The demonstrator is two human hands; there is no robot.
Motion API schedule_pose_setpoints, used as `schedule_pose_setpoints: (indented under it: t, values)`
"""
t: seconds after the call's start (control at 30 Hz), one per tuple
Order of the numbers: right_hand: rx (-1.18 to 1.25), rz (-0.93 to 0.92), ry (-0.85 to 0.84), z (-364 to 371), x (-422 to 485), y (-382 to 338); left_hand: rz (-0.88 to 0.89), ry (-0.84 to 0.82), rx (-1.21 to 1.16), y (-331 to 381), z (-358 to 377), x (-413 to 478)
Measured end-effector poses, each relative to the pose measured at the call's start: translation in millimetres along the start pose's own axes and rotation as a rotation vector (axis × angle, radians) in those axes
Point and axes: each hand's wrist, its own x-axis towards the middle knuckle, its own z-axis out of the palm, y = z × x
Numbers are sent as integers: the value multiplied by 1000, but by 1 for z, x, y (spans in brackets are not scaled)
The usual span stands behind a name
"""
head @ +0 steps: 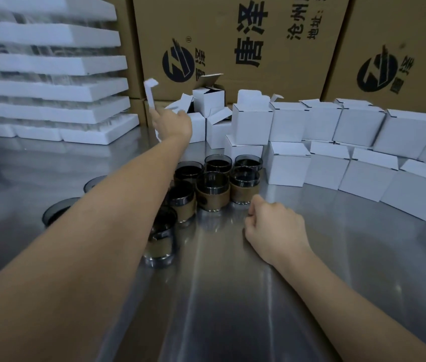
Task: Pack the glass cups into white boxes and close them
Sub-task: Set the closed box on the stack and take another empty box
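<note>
Several dark glass cups with brown sleeves stand clustered in the middle of the steel table. My left hand reaches far forward and grips a flat white box blank, held up and blurred, next to the pile of open white boxes. My right hand rests on the table as a loose fist, just to the right of the cups, holding nothing. A curved row of closed white boxes is stacked to the right. My left forearm hides part of the cups.
Stacked white foam trays with glassware fill the back left. Large brown cartons form a wall behind. Two more dark cups stand left of my forearm. The steel table stretches toward me.
</note>
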Motion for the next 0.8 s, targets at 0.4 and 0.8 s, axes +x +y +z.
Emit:
schedule_pose_setpoints:
  t: [0.4, 0.8]
  values:
    - [682, 277, 383, -27, -38, -1, 321, 6, -556, 41, -47, -207]
    - [1126, 275, 515, -42, -58, 2, 378, -521, -520, -18, -52, -268]
